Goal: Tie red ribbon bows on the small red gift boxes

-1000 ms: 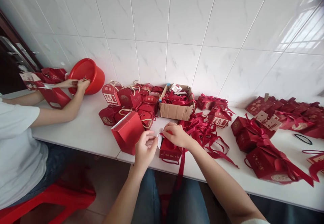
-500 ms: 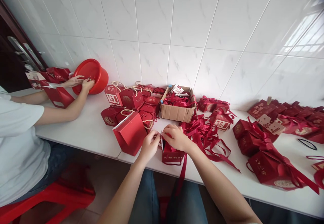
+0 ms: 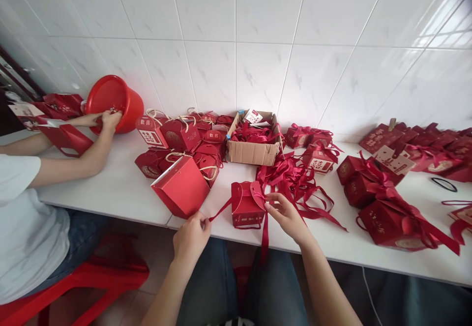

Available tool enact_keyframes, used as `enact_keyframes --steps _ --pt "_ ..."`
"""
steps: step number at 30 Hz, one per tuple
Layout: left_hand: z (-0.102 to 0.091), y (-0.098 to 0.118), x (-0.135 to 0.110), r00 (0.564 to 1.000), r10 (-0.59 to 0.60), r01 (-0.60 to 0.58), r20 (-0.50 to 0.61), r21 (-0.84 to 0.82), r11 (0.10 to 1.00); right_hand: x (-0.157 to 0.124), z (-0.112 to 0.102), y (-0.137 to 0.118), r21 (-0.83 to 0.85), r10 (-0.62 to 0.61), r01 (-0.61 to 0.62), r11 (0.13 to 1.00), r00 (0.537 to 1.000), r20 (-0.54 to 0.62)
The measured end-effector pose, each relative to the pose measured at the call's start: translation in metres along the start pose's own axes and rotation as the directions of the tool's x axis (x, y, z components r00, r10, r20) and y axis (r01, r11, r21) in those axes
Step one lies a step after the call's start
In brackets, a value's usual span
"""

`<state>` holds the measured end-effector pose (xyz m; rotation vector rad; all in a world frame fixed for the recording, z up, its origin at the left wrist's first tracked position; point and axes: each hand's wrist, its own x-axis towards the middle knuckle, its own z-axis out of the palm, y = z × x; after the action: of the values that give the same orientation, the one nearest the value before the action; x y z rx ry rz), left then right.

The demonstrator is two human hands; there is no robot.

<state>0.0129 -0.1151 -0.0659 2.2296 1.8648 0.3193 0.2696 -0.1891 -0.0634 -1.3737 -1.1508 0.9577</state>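
Observation:
A small red gift box (image 3: 246,207) stands on the white table (image 3: 121,188) near its front edge, its top flaps closed. A red ribbon (image 3: 221,210) runs from the box's top out to both sides. My left hand (image 3: 191,236) is closed, pinching the ribbon's left end below the table edge. My right hand (image 3: 286,214) is closed on the ribbon's right end just right of the box, and a length of ribbon hangs down over the edge.
A red paper bag (image 3: 181,186) leans left of the box. Behind lie many red boxes (image 3: 177,136), a cardboard box (image 3: 252,145) of ribbons, loose ribbons (image 3: 300,183) and more boxes (image 3: 387,218) at right. Another person at left reaches into a red basin (image 3: 112,101).
Both hands left the top of the box and pulled apart, drawing the ribbon ends out to left and right. The box's flaps are now closed. The view tilted down slightly.

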Motion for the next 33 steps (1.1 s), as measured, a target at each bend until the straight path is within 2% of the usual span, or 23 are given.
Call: enact_keyframes --steps 2,4,7,9,10,12,14,18,22,25,30,33 --pt "-0.003 0.001 0.002 0.998 0.003 -0.002 -0.055 0.001 1.0 -0.001 0.004 0.004 0.08 0.027 -0.028 0.996 1.0 0.011" --pt "-0.006 0.01 0.004 0.983 0.078 -0.087 -0.164 -0.045 0.995 0.0 0.006 0.004 0.145 0.048 -0.051 0.988 0.999 0.019" --pt "-0.01 0.029 0.012 0.906 0.232 -0.316 -0.353 -0.201 0.927 0.004 0.006 0.001 0.205 0.092 -0.095 0.974 0.996 0.021" --pt "-0.01 0.041 0.021 0.873 0.266 -0.419 -0.41 -0.348 0.839 0.006 0.007 -0.002 0.205 0.12 -0.12 0.971 0.993 0.014" --pt "-0.01 0.046 0.026 0.882 0.261 -0.429 -0.393 -0.436 0.792 0.007 0.007 -0.004 0.193 0.123 -0.125 0.973 0.992 0.02" --pt "-0.006 0.054 0.036 0.923 0.255 -0.381 -0.288 -0.601 0.703 0.009 0.008 -0.008 0.173 0.111 -0.118 0.978 0.992 0.054" --pt "-0.001 0.059 0.043 0.945 0.264 -0.323 -0.193 -0.678 0.66 0.009 0.009 -0.01 0.18 0.089 -0.104 0.978 0.992 0.089" --pt "0.003 0.061 0.047 0.954 0.287 -0.253 -0.083 -0.736 0.628 0.011 0.008 -0.011 0.226 0.066 -0.087 0.97 0.993 0.101" --pt "-0.005 0.06 0.046 0.932 0.359 -0.174 0.049 -0.809 0.562 0.016 0.002 -0.01 0.26 0.059 -0.094 0.961 0.988 0.14" --pt "-0.012 0.059 0.046 0.92 0.39 -0.208 0.048 -0.781 0.589 0.02 -0.001 -0.011 0.27 0.03 -0.058 0.961 0.994 0.107" --pt "-0.012 0.06 0.046 0.941 0.339 -0.233 -0.012 -0.749 0.62 0.025 0.0 -0.021 0.293 0.033 -0.05 0.955 0.998 0.063" --pt "-0.009 0.06 0.046 0.947 0.321 -0.224 -0.012 -0.739 0.635 0.026 0.002 -0.027 0.201 0.053 -0.061 0.978 0.997 0.048"
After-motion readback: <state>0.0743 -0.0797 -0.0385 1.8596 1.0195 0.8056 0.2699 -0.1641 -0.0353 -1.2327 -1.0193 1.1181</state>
